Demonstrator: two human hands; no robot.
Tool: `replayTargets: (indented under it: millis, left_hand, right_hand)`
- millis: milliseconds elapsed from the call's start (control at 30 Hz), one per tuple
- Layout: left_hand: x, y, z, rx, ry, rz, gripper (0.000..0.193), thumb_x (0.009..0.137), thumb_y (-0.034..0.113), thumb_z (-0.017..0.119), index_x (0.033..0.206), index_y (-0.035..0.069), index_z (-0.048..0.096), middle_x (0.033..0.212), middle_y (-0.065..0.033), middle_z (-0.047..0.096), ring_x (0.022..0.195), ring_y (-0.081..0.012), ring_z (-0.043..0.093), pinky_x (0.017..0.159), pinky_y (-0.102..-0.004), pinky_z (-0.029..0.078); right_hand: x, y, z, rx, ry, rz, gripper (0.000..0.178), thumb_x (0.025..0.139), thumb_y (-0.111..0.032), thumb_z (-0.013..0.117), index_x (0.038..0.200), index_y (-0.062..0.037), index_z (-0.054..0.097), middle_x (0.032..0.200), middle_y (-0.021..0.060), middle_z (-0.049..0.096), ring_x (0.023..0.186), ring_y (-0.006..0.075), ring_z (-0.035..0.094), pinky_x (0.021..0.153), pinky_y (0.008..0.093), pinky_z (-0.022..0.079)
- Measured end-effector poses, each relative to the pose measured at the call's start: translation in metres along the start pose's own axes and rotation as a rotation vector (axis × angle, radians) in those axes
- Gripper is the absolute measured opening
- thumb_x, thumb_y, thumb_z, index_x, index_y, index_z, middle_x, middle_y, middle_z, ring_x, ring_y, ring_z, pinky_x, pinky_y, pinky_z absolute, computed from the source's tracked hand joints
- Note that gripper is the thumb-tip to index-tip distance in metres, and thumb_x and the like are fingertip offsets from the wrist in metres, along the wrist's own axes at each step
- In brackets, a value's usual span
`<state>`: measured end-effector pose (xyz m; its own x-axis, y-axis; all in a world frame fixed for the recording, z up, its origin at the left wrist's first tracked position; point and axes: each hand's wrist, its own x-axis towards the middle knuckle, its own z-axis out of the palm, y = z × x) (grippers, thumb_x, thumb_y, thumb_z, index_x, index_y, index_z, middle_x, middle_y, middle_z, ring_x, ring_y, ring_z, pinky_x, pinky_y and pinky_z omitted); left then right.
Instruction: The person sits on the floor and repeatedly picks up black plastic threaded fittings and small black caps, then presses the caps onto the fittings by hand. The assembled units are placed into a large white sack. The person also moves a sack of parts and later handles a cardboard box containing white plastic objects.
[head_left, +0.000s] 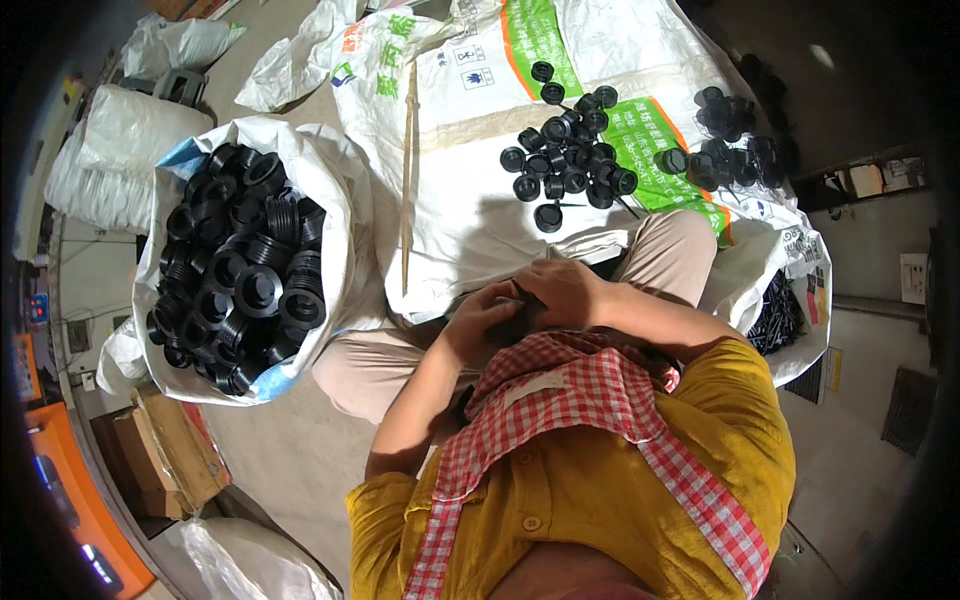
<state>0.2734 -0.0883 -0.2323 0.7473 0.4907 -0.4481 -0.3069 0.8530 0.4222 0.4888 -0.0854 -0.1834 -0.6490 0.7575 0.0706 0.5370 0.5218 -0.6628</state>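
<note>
Above my lap my left hand [487, 312] and my right hand [566, 288] meet, both with fingers curled. A small dark piece [522, 308] shows between them; its shape is mostly covered by the fingers. Beyond the hands, on a white woven sheet [450, 190], lies a loose group of black ringed plastic caps [573, 160], some with thin stems sticking out. To the left stands a white sack [350, 215] heaped with larger black ribbed plastic fittings [258, 288].
A wooden stick [407, 190] lies across the sheet. More black caps [735, 165] sit at the far right. Beside my right knee is a sack [815, 290] of thin black pieces [775, 318]. Cardboard boxes [165, 455] and an orange machine [85, 510] stand at the left.
</note>
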Motion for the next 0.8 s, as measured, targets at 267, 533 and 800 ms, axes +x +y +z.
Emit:
replayTargets:
  millis: [267,533,800]
  left_hand:
    - [-0.04,-0.013,0.026,0.002,0.147,-0.064,0.043,0.076,0.0,0.066,0.117,0.003,0.052,0.112,-0.0127,0.059,0.098,-0.0252,0.06,0.082,-0.0337,0.051]
    - [-0.077,0.03,0.085,2.024,-0.252,1.076,0.018,0.071,0.003,0.061,0.089,0.001,0.061,0.094,-0.016,0.064,0.087,-0.0295,0.064,0.075,-0.0355,0.053]
    - [-0.105,0.053,0.072,1.228,0.45,1.116,0.04,0.083,0.018,0.063,0.113,-0.006,0.051,0.108,-0.0177,0.063,0.098,-0.0312,0.062,0.089,-0.0398,0.049]
  right_hand:
    - [-0.001,-0.019,0.022,0.031,0.302,-0.301,0.014,0.07,-0.011,0.062,0.082,-0.0089,0.054,0.08,0.0047,0.058,0.086,0.0257,0.055,0.084,0.0399,0.041]
    - [-0.014,-0.026,0.01,1.188,-0.663,0.233,0.016,0.086,-0.016,0.06,0.091,-0.0025,0.055,0.087,0.0041,0.059,0.08,0.0118,0.054,0.072,0.0269,0.044]
    - [-0.053,0.036,-0.02,1.645,-0.173,0.398,0.013,0.085,-0.007,0.059,0.079,-0.0072,0.048,0.073,0.0074,0.059,0.072,0.0169,0.059,0.067,0.0264,0.047]
